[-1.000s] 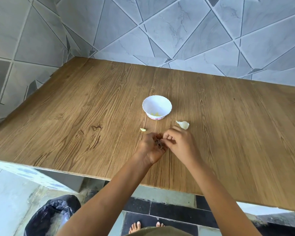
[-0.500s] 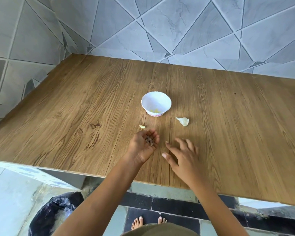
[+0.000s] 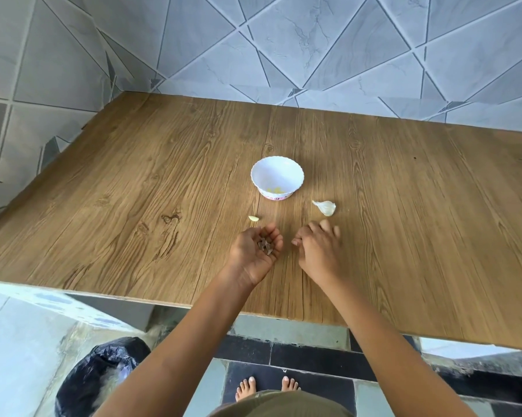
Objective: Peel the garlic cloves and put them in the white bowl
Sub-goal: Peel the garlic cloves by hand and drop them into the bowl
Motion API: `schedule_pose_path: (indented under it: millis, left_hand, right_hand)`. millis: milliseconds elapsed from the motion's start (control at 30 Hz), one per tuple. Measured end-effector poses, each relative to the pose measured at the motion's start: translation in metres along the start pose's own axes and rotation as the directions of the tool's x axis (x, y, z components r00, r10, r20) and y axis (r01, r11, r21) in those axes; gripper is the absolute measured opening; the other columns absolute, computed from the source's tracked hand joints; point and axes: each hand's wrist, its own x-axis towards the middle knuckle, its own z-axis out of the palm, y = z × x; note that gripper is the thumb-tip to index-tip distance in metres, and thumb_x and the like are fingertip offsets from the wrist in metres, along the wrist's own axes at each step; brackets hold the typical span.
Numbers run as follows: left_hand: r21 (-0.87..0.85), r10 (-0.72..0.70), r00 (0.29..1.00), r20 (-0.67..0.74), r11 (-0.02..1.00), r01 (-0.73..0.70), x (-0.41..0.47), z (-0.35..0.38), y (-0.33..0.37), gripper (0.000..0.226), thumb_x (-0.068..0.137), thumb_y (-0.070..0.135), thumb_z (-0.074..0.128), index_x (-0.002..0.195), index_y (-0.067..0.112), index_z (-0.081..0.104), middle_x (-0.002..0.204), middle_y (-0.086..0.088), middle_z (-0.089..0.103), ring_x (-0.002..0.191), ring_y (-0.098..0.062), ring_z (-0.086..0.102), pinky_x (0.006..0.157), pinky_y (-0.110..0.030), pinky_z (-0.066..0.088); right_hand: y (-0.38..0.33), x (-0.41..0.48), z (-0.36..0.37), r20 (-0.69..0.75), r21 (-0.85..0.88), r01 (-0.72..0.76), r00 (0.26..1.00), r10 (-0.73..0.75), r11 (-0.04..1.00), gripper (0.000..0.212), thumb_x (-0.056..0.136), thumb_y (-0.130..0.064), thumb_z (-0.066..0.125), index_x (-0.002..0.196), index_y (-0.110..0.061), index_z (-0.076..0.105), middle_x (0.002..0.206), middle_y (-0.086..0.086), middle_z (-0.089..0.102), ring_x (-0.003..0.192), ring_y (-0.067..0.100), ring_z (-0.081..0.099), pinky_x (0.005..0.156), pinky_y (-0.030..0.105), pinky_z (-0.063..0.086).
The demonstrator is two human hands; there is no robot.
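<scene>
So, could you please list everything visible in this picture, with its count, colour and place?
scalloped white bowl: one, white, mid-table, yellowish pieces inside
unpeeled white garlic clove: one, white, right of the bowl, nearer the person
small peeled garlic clove: one, pale yellow, beyond the left fingers
dark peel scraps: several, grey-brown, in the left palm
wood-grain table: one, brown, against the wall
marbled wall tiles: many, grey, behind and left of the table
black bin bag: one, black, floor, lower left
bare feet: two, on dark floor tiles
left hand: one, palm up, cupping the scraps
right hand: one, palm down, fingers bent on the table
</scene>
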Motion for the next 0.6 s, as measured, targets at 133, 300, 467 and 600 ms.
schedule_pose_path:
  millis: [133,300,467,600]
  left_hand:
    - [0.019,0.001,1.0,-0.004,1.0,-0.001,-0.004,-0.002,-0.001,0.036,0.1,0.015,0.034,0.081,-0.001,0.06,0.078,-0.012,0.058,0.073,-0.02,0.055,0.07,-0.027,0.048]
    - [0.014,-0.03,1.0,0.006,0.999,0.029,-0.002,0.002,-0.005,0.031,0.099,0.013,0.033,0.081,0.0,0.055,0.077,-0.013,0.056,0.068,-0.019,0.054,0.065,-0.027,0.048]
    - [0.011,-0.027,0.999,0.023,1.0,0.027,-0.002,0.005,-0.005,0.031,0.098,0.011,0.032,0.077,0.002,0.053,0.076,-0.011,0.054,0.066,-0.017,0.049,0.065,-0.025,0.043]
    - [0.018,-0.015,1.0,0.013,1.0,0.015,-0.006,0.004,-0.007,0.033,0.099,0.013,0.031,0.079,0.001,0.054,0.076,-0.011,0.055,0.065,-0.016,0.048,0.064,-0.024,0.042]
  right_hand:
    - [0.012,0.019,-0.011,0.122,0.382,-0.152,0.986,0.113,0.912,0.009,0.089,-0.013,0.056,0.083,-0.011,0.062,0.092,0.001,0.064,0.098,0.031,0.051,0.084,0.038,0.038]
    - [-0.007,0.013,-0.038,-0.125,0.409,0.24,0.97,-0.206,0.881,0.007,0.081,-0.016,0.065,0.081,-0.019,0.072,0.08,-0.007,0.065,0.078,0.022,0.05,0.074,0.034,0.035]
    - [-0.02,0.008,-0.039,-0.212,0.227,0.255,0.955,-0.208,0.94,0.015,0.064,-0.017,0.082,0.071,-0.025,0.072,0.078,-0.011,0.062,0.079,0.015,0.045,0.071,0.029,0.035]
    - [-0.021,0.006,-0.04,-0.215,0.173,0.273,0.948,-0.234,0.946,0.012,0.065,-0.025,0.082,0.068,-0.024,0.07,0.084,-0.012,0.062,0.081,0.017,0.048,0.07,0.033,0.036]
